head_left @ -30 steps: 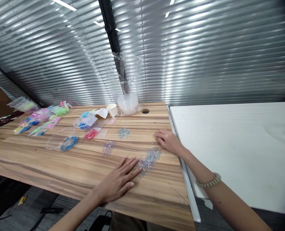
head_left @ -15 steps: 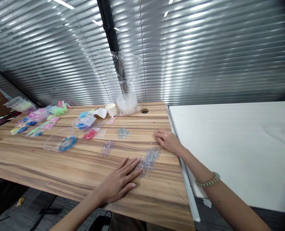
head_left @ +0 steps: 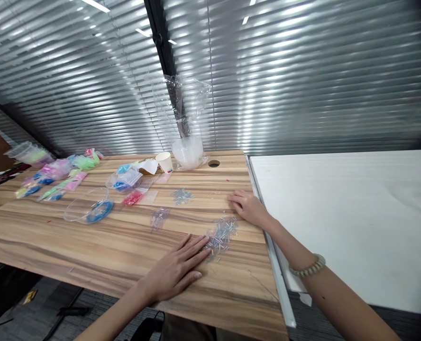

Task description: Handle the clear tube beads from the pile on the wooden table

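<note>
My left hand [head_left: 178,267] lies flat on the wooden table with its fingers spread. Its fingertips touch the lower left edge of a large pile of clear and pale blue tube beads [head_left: 223,234]. Above that pile, my right hand [head_left: 246,206] rests near the table's right edge with its fingers loosely bent, and I see nothing held in it. A smaller heap of blue-grey tube beads [head_left: 182,195] lies to the left of the right hand. Pale purple tube beads [head_left: 159,218] form another small heap further left.
A round clear plastic container [head_left: 86,208] holds blue beads at left. Behind it are a bag of red beads [head_left: 132,197], a paper cup [head_left: 165,163] and bagged white plastic bowls [head_left: 188,152]. Several colourful bead packets [head_left: 56,170] lie far left. A white table [head_left: 338,213] adjoins on the right.
Almost nothing differs. Both hands stay in nearly the same place, and the bead piles look the same.
</note>
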Available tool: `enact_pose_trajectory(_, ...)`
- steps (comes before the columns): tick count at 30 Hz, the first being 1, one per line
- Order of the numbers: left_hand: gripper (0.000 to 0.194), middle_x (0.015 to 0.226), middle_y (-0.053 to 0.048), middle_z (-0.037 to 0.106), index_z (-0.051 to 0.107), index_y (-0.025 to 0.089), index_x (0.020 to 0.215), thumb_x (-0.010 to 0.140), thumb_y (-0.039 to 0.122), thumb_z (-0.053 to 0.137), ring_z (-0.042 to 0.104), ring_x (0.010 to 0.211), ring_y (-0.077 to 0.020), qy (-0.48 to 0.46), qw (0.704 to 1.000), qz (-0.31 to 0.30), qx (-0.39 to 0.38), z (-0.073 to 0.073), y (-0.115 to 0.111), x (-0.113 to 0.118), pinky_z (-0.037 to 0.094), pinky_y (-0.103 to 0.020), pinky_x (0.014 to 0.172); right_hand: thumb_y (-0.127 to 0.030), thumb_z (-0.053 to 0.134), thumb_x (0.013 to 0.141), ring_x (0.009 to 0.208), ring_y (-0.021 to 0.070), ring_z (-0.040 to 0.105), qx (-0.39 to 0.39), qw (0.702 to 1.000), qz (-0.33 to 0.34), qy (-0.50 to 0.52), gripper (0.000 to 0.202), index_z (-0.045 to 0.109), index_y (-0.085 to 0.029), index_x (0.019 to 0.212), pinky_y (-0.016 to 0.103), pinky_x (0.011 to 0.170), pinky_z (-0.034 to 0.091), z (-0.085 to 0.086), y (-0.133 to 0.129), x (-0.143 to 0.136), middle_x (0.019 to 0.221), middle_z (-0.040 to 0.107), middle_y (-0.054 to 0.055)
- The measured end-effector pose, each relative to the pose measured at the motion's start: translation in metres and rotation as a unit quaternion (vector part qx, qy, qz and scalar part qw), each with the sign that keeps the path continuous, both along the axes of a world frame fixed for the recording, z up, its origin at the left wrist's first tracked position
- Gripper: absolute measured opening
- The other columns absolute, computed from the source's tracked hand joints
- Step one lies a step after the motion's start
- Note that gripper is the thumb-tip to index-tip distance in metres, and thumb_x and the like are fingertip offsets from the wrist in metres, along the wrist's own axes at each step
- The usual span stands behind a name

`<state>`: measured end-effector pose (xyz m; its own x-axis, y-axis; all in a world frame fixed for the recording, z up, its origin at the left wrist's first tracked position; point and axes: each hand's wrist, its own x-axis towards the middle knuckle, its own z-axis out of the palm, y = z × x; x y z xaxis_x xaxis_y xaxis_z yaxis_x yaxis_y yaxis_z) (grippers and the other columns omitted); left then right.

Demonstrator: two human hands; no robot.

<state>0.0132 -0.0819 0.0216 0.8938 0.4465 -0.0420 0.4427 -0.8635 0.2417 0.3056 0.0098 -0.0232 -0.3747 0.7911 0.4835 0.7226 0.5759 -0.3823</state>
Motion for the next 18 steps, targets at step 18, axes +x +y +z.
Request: enact_pose_trajectory(18,0.056,0.153,-0.005,0.013,0.009,0.025,0.148,0.100,0.033,0.034,0.013,0.140,-0.0229,0.003,1.000,0.013,-0.009,0.0001,-0.0016,0.0012,0.014,-0.046,0.115,-0.008,0.042,0.086,0.088,0.0202,0.058,-0.002,1.000,-0.001,-0.003,0.026,0.065,-0.016,0.095,0.034,0.079,0.048,0.0005,0.0001,0.0000,0.093,0.064,0.007)
